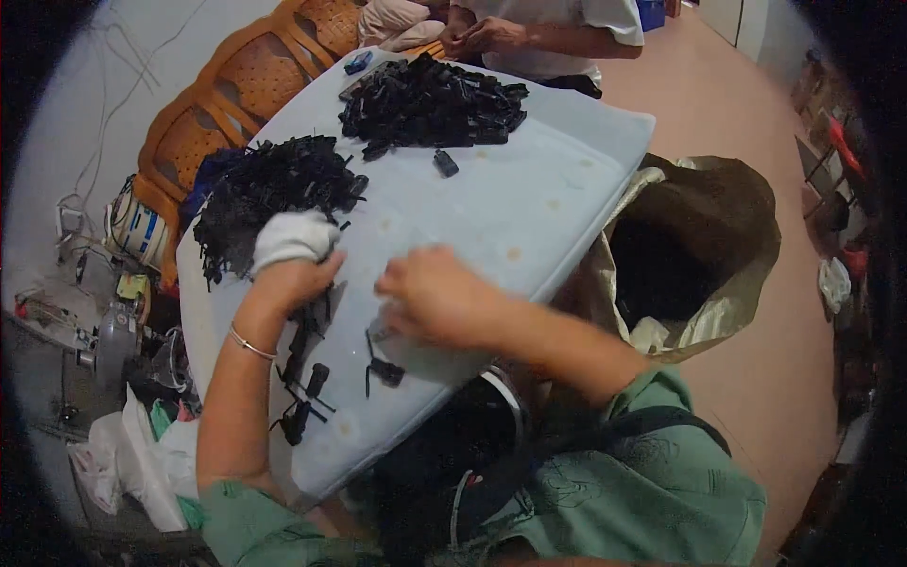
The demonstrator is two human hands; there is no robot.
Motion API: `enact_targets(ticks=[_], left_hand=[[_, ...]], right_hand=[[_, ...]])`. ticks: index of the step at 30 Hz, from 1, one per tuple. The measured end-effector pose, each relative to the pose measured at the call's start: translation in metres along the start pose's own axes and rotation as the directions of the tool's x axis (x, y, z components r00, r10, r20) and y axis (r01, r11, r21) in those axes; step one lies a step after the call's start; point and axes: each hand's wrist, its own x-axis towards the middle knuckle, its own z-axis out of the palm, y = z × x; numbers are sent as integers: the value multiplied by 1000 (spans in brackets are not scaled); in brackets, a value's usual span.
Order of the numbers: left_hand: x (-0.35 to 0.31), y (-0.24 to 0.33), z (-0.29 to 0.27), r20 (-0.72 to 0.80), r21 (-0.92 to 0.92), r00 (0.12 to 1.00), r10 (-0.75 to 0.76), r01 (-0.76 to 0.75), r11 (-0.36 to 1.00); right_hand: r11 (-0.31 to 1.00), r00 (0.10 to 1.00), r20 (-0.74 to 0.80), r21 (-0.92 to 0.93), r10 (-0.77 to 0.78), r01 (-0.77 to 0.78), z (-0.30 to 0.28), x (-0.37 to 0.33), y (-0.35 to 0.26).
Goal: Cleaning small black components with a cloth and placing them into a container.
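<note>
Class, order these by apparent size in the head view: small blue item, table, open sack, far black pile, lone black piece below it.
1. Table
2. Open sack
3. Far black pile
4. Small blue item and lone black piece: too alike to rank.

Brown wooden bench w/ perforated back panels along L side of white-covered table. Small blue obj. nr table's far edge. Another person, white top, at far end. Big tan sack, mouth open, R of table on pinkish flr. Blue box at top. White plastic bags btm L; small white bag far R.
</note>
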Motion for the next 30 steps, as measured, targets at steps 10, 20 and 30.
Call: enact_targets(ticks=[10, 20, 30], left_hand=[[162, 31, 31, -416, -513, 830, -371, 124, 850], [210, 58, 74, -354, -580, 728, -587, 322, 748], [201, 126, 57, -498, -720, 660, -563, 47, 692]], right_hand=[[861, 773, -381, 184, 506, -473, -127, 26, 249], [807, 849, -44, 341, 527, -483, -72, 88, 305], [883, 884, -51, 108, 464, -457, -68, 56, 305]])
